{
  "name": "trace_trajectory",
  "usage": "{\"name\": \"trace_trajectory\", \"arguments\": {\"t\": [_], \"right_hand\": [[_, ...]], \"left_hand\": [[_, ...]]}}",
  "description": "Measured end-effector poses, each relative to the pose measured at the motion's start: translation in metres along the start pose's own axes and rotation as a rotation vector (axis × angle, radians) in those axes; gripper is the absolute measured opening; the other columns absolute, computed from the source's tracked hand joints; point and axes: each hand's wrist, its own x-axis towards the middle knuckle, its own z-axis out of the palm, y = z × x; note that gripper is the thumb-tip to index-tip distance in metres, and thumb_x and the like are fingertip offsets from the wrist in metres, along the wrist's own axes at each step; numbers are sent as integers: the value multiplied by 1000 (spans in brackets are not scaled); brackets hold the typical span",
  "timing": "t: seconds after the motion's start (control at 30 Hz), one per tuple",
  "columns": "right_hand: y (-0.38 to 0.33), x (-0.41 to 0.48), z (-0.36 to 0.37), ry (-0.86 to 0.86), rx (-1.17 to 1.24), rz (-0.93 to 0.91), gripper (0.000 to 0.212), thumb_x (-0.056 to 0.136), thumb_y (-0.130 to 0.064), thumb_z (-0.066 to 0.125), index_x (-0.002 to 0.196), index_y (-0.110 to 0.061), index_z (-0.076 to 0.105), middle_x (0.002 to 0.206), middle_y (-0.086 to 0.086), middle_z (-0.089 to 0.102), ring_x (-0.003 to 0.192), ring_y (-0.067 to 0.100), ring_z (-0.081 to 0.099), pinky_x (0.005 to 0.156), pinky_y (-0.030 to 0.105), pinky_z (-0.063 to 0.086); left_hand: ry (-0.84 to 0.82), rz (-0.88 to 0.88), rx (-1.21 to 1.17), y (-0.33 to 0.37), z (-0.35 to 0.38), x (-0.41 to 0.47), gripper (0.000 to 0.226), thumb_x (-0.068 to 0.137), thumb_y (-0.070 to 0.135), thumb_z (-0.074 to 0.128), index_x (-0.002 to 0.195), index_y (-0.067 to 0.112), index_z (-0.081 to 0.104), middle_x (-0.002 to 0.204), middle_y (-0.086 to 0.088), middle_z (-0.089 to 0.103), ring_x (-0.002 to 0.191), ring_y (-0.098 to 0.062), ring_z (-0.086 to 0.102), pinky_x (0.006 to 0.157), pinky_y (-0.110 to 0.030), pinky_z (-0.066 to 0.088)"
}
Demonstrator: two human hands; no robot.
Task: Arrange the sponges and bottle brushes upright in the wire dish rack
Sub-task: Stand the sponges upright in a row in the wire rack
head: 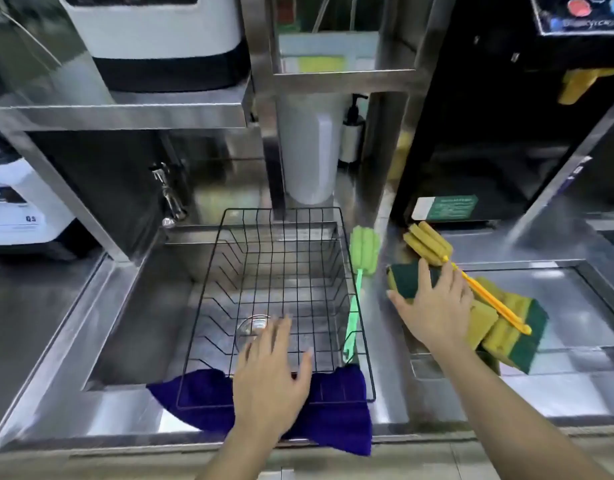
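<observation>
A black wire dish rack (229, 216) sits over the steel sink, with nothing in it. My left hand (270, 379) rests on its front rim, fingers spread. A green bottle brush (362, 251) lies along the rack's right side on the counter. To the right, a yellow bottle brush (426, 242) with an orange handle lies across a pile of several yellow-and-green sponges (516, 327). My right hand (437, 303) lies flat on one green-topped sponge (407, 278) at the pile's left end, fingers apart, not closed around it.
A blue cloth (336, 417) lies under the rack's front edge. A tap (167, 192) stands at the sink's (142, 306) back left. A pump bottle (352, 133) and a white cylinder stand behind. A recessed steel tray (575, 306) holds the sponges at right.
</observation>
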Motion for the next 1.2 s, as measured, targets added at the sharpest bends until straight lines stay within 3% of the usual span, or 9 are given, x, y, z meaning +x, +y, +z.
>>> {"name": "trace_trajectory", "arguments": {"t": [0.13,0.27,0.4,0.53,0.73,0.8,0.93,1.07,1.2], "right_hand": [[6,16,-4,-279,-96,133,85,81,-75,34,145,-21,27,149,30,29,139,43,25,110,49,22],[6,27,4,-422,-93,182,84,78,-76,39,142,-24,24,143,30,38,133,43,35,108,48,22],[2,32,3,-349,-35,239,77,75,-71,51,128,-18,36,130,25,50,123,42,44,103,45,27],[-4,27,-2,-244,42,285,83,73,-64,59,130,-9,35,134,30,42,126,44,37,105,48,26],[-16,25,-33,-29,442,310,76,72,-56,64,128,-13,37,132,24,43,125,40,37,105,51,28],[-31,17,-50,-66,661,231,77,74,-56,64,134,-21,30,137,19,39,126,37,38,105,51,34],[-73,-6,-66,-378,922,13,89,72,-61,63,142,-43,13,148,10,33,131,32,39,108,50,33],[-102,-25,-56,-470,578,-170,89,72,-74,50,143,-45,7,143,13,41,132,30,37,112,46,17],[-112,-46,-39,-483,147,-323,91,71,-78,42,146,-36,10,131,16,46,126,29,40,109,47,14]], "left_hand": [[-6,14,110,-2,6,-9,48,83,49,38,93,13,68,76,-2,70,64,-22,64,60,-35,49],[75,77,162,-2,4,-10,44,80,47,41,54,16,59,43,3,53,37,-18,49,41,-25,34],[81,97,171,-2,5,-9,44,79,45,41,49,16,55,41,3,49,35,-18,46,40,-24,29],[69,75,157,-2,5,-9,43,79,44,42,50,16,55,42,2,51,36,-19,47,40,-24,31],[47,75,154,-3,8,-9,43,79,43,41,51,15,56,43,2,51,37,-20,48,42,-23,29],[49,77,154,-2,7,-8,43,79,43,41,50,15,55,42,2,51,36,-20,47,43,-23,26],[40,62,153,-1,5,-8,41,79,43,40,52,15,54,40,0,48,36,-22,47,43,-22,22],[42,43,139,2,3,-9,37,77,41,41,57,14,57,40,-1,48,35,-22,47,41,-22,21],[28,20,121,2,2,-9,32,74,37,42,56,14,53,41,0,48,36,-22,47,41,-22,21]]}}
